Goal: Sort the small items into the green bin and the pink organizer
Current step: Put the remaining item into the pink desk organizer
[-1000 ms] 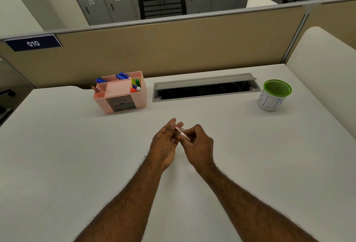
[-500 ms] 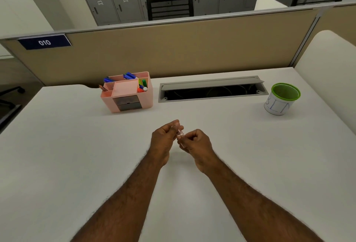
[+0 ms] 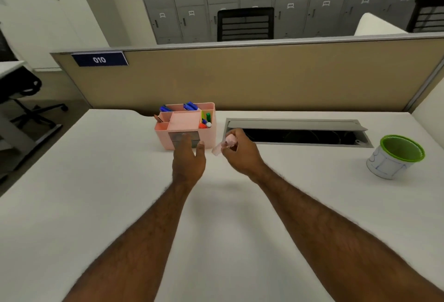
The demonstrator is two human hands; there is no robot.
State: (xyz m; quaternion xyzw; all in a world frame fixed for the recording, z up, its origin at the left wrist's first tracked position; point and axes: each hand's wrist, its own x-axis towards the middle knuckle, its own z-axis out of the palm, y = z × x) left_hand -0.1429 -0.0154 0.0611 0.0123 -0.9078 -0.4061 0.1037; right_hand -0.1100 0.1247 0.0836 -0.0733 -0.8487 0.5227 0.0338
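The pink organizer (image 3: pixel 206 138) stands at the back of the white desk, with blue, green and orange pens in its compartments and a grey drawer in its front. My left hand (image 3: pixel 188 157) reaches up to that drawer, fingers against its face and thumb spread; whether they grip it is unclear. My right hand (image 3: pixel 240 152) is just right of the organizer, fingers closed on a small clear pinkish item (image 3: pixel 221 146) that pokes out to the left. The green bin (image 3: pixel 396 156), a green-rimmed white cup, stands far right.
An open grey cable tray (image 3: pixel 298 133) is sunk in the desk behind my right hand. A tan partition (image 3: pixel 264 78) closes the back edge. A white divider rises at the right. An office chair (image 3: pixel 21 95) stands off the desk's left side.
Both hands have moved forward from mid-desk and apart. The left hand let go of the small item and went to the organizer's drawer; the right hand keeps the item.
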